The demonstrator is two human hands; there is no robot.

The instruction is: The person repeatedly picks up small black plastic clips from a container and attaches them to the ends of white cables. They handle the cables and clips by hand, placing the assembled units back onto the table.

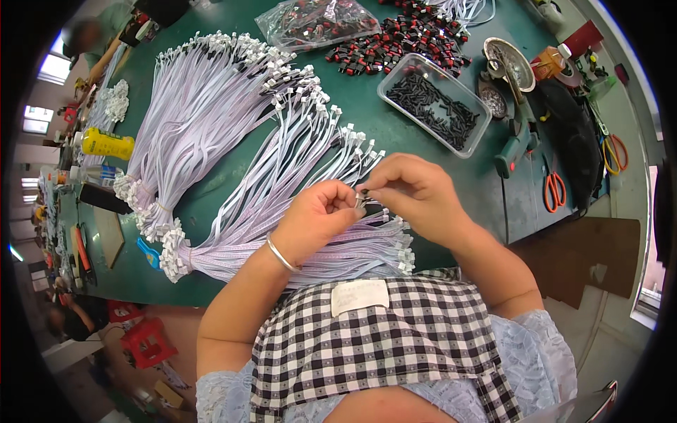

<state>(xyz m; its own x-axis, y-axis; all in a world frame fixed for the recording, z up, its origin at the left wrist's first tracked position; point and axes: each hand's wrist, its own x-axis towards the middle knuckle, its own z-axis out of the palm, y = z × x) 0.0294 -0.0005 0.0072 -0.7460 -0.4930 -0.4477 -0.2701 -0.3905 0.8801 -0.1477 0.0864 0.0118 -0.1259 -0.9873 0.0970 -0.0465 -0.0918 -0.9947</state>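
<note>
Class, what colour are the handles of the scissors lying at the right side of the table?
Orange, seen in the head view: scissors.

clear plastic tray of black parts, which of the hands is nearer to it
Right. The right hand is just below the clear plastic tray, on its near side. The left hand sits farther to the left, past the right hand.

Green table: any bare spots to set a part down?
Bare table between the cable bundles and clear tray; another strip between right hand and drill. Crowded: top edge with red switches, right edge with tools, left edge clutter.
</note>
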